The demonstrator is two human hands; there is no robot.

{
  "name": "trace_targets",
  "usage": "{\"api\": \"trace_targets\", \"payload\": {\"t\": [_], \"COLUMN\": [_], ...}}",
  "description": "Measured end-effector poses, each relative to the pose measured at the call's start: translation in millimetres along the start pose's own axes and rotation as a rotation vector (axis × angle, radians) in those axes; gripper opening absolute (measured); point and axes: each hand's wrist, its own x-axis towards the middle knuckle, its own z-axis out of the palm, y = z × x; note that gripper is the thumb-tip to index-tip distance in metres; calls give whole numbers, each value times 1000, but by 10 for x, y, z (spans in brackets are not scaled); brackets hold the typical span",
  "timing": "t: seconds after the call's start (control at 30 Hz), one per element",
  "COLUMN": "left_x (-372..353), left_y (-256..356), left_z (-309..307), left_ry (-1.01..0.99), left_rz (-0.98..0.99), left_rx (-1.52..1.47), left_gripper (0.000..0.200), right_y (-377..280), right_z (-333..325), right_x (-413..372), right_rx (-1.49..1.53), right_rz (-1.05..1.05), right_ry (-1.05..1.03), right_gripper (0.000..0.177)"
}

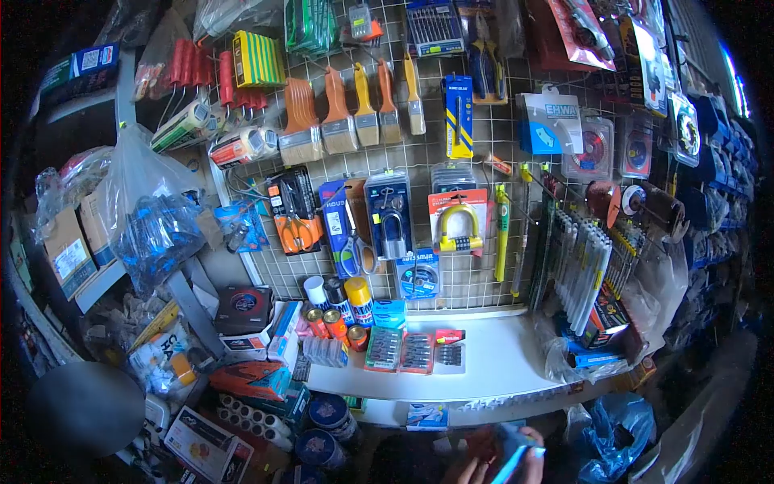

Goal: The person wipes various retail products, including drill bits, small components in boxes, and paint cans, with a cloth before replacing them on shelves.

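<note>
At the bottom edge, right of centre, my left hand [471, 468] and my right hand [528, 461] are close together. Between them is a light blue and white item [509, 452], perhaps a packet, blurred and partly cut off by the frame. The fingers of my right hand are bent around its right side. My left hand touches its lower left side, its fingers curled. Just above and left of my hands, a small blue and white box [427, 416] lies under the white shelf [484, 355].
A wire grid [322, 266] holds paint brushes [339, 113], scissors [297, 226] and padlocks [393, 230]. Spray cans [359, 302] and carded packs [417, 351] stand or lie on the shelf. A blue plastic bag [617, 431] sits at lower right, and tins [318, 445] at lower left.
</note>
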Motion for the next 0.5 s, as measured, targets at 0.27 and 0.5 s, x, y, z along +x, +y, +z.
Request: {"api": "trace_targets", "payload": {"t": [0.27, 0.5], "left_x": [256, 22], "left_y": [637, -86], "left_z": [-123, -122], "left_ry": [2, -94], "left_rz": [176, -57], "left_rx": [99, -47], "left_gripper": [48, 48], "right_y": [97, 115], "right_z": [-91, -232], "right_x": [-21, 78], "right_rx": [-44, 282], "right_rz": [-14, 240], "right_ry": [-67, -45], "right_gripper": [66, 67]}}
